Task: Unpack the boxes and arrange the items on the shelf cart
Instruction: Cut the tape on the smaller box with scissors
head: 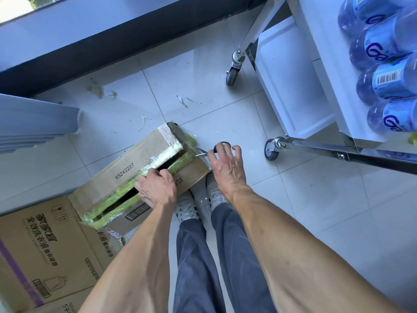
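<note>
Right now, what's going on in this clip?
A person standing over a brown cardboard box sealed with green tape is opening it. The left hand presses on the split top seam, fingers at the gap, while the right hand grips black-handled scissors with the blades at the tape on the box's far end. The flaps are not yet open. Blue-labelled water bottles already lie on the white shelf cart to the right.
</note>
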The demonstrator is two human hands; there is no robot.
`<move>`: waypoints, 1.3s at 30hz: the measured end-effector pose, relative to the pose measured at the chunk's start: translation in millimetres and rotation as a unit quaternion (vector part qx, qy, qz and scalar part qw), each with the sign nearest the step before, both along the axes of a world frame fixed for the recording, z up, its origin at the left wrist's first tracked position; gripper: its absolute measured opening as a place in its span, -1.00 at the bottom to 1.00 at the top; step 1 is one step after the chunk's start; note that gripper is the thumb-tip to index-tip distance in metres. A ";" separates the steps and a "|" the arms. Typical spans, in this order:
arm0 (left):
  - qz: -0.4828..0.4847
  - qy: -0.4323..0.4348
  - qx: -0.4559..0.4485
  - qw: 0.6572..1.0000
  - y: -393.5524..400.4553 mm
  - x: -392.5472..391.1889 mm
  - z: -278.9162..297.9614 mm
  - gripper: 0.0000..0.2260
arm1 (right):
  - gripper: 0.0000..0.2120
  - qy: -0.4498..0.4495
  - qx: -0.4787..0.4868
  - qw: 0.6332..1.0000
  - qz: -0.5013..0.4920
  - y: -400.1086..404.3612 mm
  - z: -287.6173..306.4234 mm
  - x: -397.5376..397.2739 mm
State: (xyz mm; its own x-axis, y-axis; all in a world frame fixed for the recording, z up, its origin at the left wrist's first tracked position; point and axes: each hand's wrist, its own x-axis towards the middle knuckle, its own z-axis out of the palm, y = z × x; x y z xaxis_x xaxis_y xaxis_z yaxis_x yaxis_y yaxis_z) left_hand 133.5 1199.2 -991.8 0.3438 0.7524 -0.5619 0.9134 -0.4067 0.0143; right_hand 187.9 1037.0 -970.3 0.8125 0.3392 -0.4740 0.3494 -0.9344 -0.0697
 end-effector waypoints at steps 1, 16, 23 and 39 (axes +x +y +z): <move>-0.001 0.000 0.002 1.000 -1.8 -0.1 -1.7 -0.77 | -0.54 -0.004 0.006 1.000 0.024 0.7 -2.2 4.4; 0.056 0.002 0.055 0.997 -12.5 3.3 -6.5 -0.82 | -0.67 0.094 -0.011 0.995 -0.006 2.0 -5.3 24.0; -0.059 0.029 -0.004 0.998 -5.5 -14.6 33.7 -0.81 | -0.76 0.067 -0.053 0.953 -0.289 22.6 17.9 -9.5; 0.304 -0.013 0.003 0.953 117.0 -168.4 37.7 -0.65 | -0.66 0.319 0.138 0.915 -0.204 148.4 30.9 -127.0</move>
